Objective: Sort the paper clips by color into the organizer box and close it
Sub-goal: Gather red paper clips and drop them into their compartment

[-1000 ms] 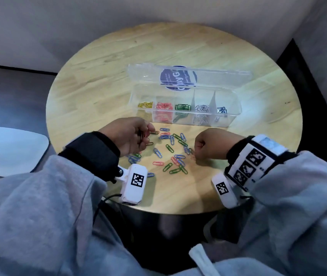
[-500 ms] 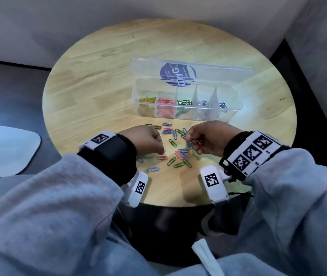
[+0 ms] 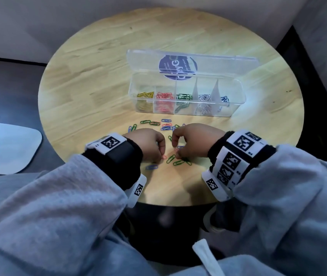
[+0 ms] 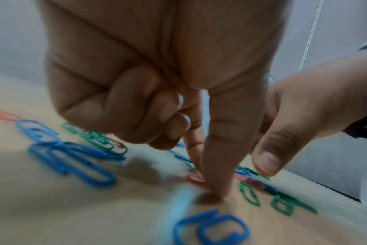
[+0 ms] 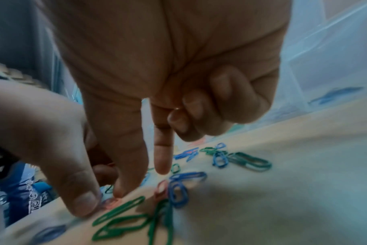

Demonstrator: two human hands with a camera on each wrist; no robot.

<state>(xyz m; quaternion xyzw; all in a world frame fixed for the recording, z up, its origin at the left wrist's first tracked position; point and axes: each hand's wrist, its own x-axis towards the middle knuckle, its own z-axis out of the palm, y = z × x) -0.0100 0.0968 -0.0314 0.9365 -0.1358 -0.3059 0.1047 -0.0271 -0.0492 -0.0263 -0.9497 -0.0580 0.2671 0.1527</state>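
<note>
The clear organizer box (image 3: pixel 236 107) stands open on the table, lid (image 3: pixel 218 64) tipped back. From left to right its compartments hold yellow, red, green, silver and blue clips. Loose green clips (image 3: pixel 170 158), blue ones (image 3: pixel 151 166) and red ones lie in front of it. My left hand (image 3: pixel 161 154) points thumb and forefinger down and pinches a red clip (image 4: pixel 194 178) against the table. My right hand (image 3: pixel 175 152) is close beside it. Its thumb tip (image 5: pixel 119 190) touches the table by a red clip (image 5: pixel 111 203), and its forefinger is straight, just off the surface.
The round wooden table (image 3: pixel 99 80) ends at a near edge (image 3: pixel 178 204) just below my wrists. A white seat (image 3: pixel 5 148) stands low at the left. A grey wall runs behind, and dark floor lies to the right.
Both hands have come together over the near part of the loose pile. The left hand came down and right from the pile's left side onto a red clip. The right moved left to meet it.
</note>
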